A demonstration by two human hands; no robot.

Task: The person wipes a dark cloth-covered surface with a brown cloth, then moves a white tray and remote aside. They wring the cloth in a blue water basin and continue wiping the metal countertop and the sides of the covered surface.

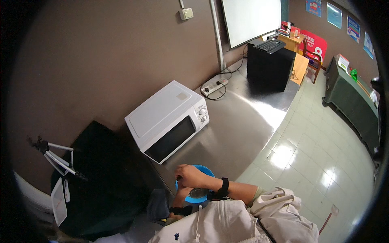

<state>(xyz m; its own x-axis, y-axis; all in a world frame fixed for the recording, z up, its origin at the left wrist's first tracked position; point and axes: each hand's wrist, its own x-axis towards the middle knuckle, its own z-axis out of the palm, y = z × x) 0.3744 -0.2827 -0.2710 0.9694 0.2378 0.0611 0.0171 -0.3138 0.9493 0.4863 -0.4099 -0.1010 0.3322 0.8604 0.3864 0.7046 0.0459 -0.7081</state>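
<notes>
A blue basin (199, 199) with what looks like water in it stands on the metal tabletop, close to my body. My right hand (191, 176) is over the basin's left part, its fingers curled around a small dark thing that is too small to name. Just below it, partly covered by the right hand, my left hand (183, 191) reaches up to the same spot; its fingers are mostly hidden. Both wrists wear black straps. A white microwave oven (167, 115) with its door closed stands beyond the hands.
A power strip (214, 86) with black cables lies behind the microwave. Farther right on the metal table (237, 127) stands a black computer case (269, 66) with a keyboard (270, 45) on top. At left, a small tripod (57, 158) and a white tray (59, 202) rest on dark cloth.
</notes>
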